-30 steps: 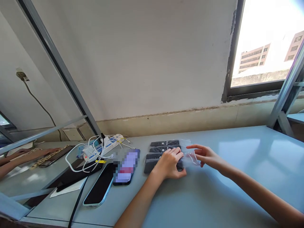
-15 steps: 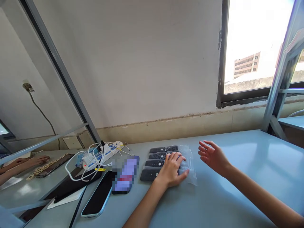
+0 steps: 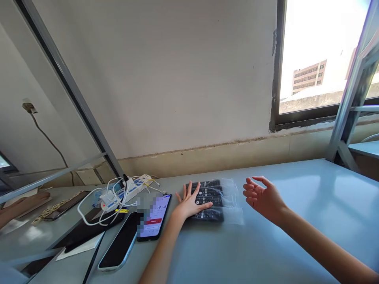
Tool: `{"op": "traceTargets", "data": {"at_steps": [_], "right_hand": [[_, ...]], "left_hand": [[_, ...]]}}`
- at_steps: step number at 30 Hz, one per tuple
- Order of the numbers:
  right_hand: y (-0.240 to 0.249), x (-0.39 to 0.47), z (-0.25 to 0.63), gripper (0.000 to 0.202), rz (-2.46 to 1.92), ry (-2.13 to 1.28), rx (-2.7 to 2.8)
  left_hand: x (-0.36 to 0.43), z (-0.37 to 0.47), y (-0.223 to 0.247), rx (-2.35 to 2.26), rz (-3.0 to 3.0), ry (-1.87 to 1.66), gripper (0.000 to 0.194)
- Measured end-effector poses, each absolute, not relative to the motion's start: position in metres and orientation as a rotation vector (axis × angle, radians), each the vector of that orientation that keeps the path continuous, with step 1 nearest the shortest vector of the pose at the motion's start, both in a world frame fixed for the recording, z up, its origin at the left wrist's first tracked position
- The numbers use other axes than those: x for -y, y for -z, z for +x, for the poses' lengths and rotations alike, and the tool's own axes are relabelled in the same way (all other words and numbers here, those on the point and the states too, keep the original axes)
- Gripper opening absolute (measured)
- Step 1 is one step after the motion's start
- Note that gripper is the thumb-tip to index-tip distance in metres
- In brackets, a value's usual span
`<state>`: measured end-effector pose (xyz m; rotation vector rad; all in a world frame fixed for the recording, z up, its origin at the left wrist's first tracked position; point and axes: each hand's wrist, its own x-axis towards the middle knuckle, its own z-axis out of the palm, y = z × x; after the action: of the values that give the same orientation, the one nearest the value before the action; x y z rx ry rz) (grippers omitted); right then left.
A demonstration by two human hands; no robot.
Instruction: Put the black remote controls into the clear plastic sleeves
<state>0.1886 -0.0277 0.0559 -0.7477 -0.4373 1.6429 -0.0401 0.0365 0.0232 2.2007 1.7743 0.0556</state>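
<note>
Several black remote controls point(image 3: 211, 191) in clear plastic sleeves lie side by side on the blue-grey table point(image 3: 237, 252). My left hand point(image 3: 189, 204) rests with spread fingers on their left ends and covers part of them. The loose ends of the clear sleeves point(image 3: 233, 201) stretch out to the right. Over the table to the right of the sleeves is my right hand point(image 3: 259, 195), palm turned inward, fingers loosely curled and apart, with nothing in it.
Left of the remotes lie a lit phone point(image 3: 155, 219), a dark phone point(image 3: 120, 242) and a power strip point(image 3: 127, 193) with tangled white cables. Another person's hands point(image 3: 29, 203) rest at the far left. A metal frame post point(image 3: 345, 94) stands at right.
My left hand has slid left from the middle of the remotes to their left ends, its fingers now wider apart. My right hand has curled a little more. The view has shifted slightly.
</note>
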Motion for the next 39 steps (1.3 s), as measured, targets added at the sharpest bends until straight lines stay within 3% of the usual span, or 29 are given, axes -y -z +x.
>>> {"op": "traceTargets", "data": {"at_steps": [5,23,27,34,39], "right_hand": [[-0.058,0.031,0.183,0.016,-0.753,-1.674,0.378],[-0.056,0.031,0.180,0.009,-0.717,-1.735,0.194],[-0.051,0.026,0.187,0.011,-0.721,-1.684,0.344],[-0.050,0.021,0.197,0.012,-0.799,-1.548,0.503],[-0.051,0.013,0.214,0.014,-0.954,-1.348,0.645]], "left_hand": [[-0.035,-0.028,-0.021,-1.800,2.240,-0.132,0.077],[-0.030,0.021,-0.021,-1.835,2.259,-0.171,0.074],[-0.034,0.022,-0.012,-1.819,2.270,-0.327,0.065],[-0.042,0.011,0.004,-1.810,2.333,-0.899,0.044],[-0.050,-0.013,-0.012,-2.053,2.199,-0.863,0.041]]}}
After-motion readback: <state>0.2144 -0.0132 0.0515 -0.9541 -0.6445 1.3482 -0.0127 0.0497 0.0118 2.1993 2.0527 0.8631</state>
